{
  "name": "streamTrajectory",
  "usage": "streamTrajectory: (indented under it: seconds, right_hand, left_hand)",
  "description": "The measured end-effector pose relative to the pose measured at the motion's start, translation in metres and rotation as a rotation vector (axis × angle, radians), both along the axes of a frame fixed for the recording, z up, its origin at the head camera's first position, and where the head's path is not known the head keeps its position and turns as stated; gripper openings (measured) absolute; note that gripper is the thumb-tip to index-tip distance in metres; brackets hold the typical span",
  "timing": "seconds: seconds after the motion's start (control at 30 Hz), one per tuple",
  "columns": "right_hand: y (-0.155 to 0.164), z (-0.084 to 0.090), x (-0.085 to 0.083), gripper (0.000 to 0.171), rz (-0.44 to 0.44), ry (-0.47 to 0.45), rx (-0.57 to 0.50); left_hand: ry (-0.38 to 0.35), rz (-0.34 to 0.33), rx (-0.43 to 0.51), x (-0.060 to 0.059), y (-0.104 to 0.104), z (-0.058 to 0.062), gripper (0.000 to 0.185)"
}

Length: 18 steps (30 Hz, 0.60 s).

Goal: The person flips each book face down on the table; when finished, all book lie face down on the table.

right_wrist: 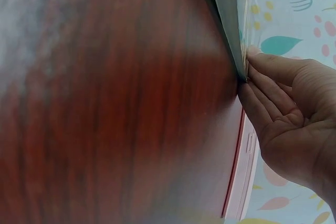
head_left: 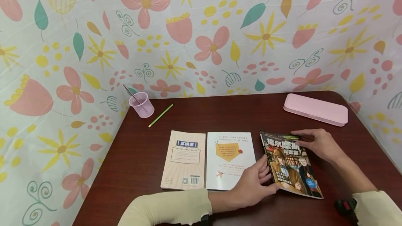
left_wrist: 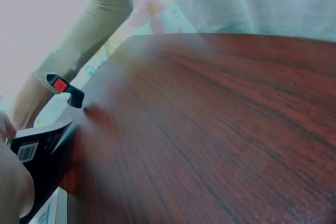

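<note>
A magazine-like book [head_left: 287, 165] with a dark illustrated cover and large white title lies tilted at the right of a row, its near side raised off the table. My left hand [head_left: 251, 184] grips its lower left side, thumb at the bottom edge and fingers curled along the spine. At its upper right corner my right hand [head_left: 320, 145] pinches the edge; the right wrist view shows the fingertips [right_wrist: 245, 85] at the pages. The dark back cover [left_wrist: 39, 148] with a barcode shows in the left wrist view. Left of it lie a white book [head_left: 230, 175] and a cream book [head_left: 183, 170].
At the back right of the dark wooden table [head_left: 220, 114] lies a pink pencil case [head_left: 315, 110]. A lilac pen cup [head_left: 142, 105] holding a thin stick stands back left, beside a green pencil [head_left: 161, 115]. A flower-patterned curtain [head_left: 201, 44] hangs behind the table.
</note>
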State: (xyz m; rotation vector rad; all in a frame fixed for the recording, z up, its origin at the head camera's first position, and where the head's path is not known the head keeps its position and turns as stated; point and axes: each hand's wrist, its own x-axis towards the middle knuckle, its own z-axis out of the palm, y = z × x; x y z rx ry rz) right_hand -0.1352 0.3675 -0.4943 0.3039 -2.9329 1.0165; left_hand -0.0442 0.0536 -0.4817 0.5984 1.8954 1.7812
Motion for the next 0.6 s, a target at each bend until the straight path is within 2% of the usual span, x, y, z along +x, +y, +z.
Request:
streamTrajectory:
  seconds: [0.2, 0.3, 0.43, 0.6]
  right_hand:
    - [-0.0007, 0.0001, 0.0008, 0.037, 0.008, 0.0, -0.02]
    - [-0.0015, -0.0002, 0.0009, 0.037, 0.014, 0.001, -0.021]
    - [-0.0015, 0.0001, 0.0019, 0.037, 0.015, -0.006, -0.017]
    - [0.0011, 0.0012, 0.0027, 0.038, 0.033, -0.003, -0.018]
  left_hand:
    - [-0.143, 0.013, 0.054, 0.0012, 0.0005, 0.0002, 0.084]
    - [-0.188, 0.02, 0.028, 0.0019, 0.0015, -0.0002, 0.082]
    - [-0.156, 0.004, -0.047, 0.002, 0.0003, -0.0008, 0.078]
    - [-0.083, -0.02, -0.075, 0.0012, -0.0008, -0.0034, 0.076]
